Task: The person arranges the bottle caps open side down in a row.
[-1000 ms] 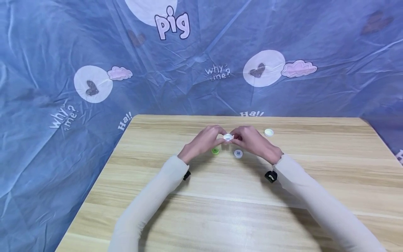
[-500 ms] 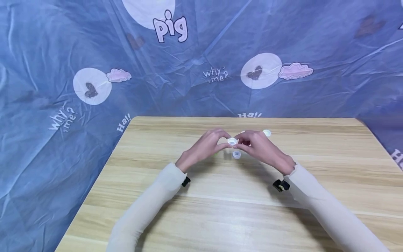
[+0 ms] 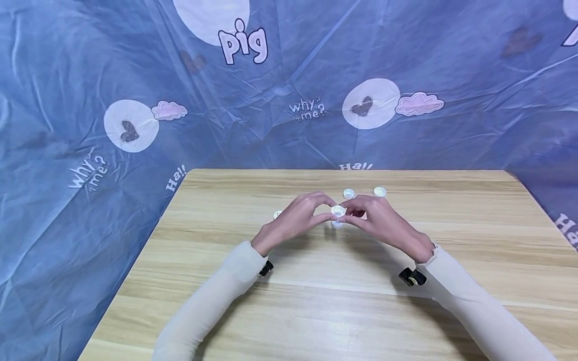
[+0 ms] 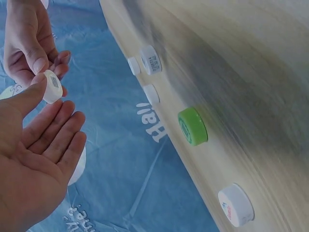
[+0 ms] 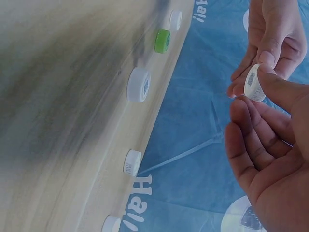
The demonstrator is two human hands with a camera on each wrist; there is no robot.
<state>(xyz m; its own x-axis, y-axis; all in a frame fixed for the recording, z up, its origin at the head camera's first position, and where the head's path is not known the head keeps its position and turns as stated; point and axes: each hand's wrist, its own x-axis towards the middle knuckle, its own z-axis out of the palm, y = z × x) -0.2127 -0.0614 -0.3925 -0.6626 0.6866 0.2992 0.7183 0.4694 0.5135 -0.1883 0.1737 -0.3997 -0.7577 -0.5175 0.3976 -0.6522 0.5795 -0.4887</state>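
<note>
A white bottle cap (image 3: 337, 211) with small dark print on it is raised off the table between the two hands. My left hand (image 3: 298, 219) pinches its left side with thumb and fingertips; my right hand (image 3: 384, 224) pinches the opposite side. In the left wrist view the held cap (image 4: 53, 87) is tilted, its printed face showing. Beneath it in the head view lies another white cap (image 3: 337, 224), partly covered. A green cap (image 4: 193, 126) stands on the table in both wrist views; the left hand hides it in the head view.
Two white caps, one (image 3: 348, 193) behind the hands and one (image 3: 380, 192) farther right, lie toward the table's back edge. Another white cap (image 3: 277, 214) shows partly beside the left hand. A blue printed cloth (image 3: 271, 125) hangs behind the wooden table (image 3: 316, 311).
Both hands have moved right and nearer the body with the held cap. The green cap is now hidden behind the left hand, while white caps behind the hands have come into view.
</note>
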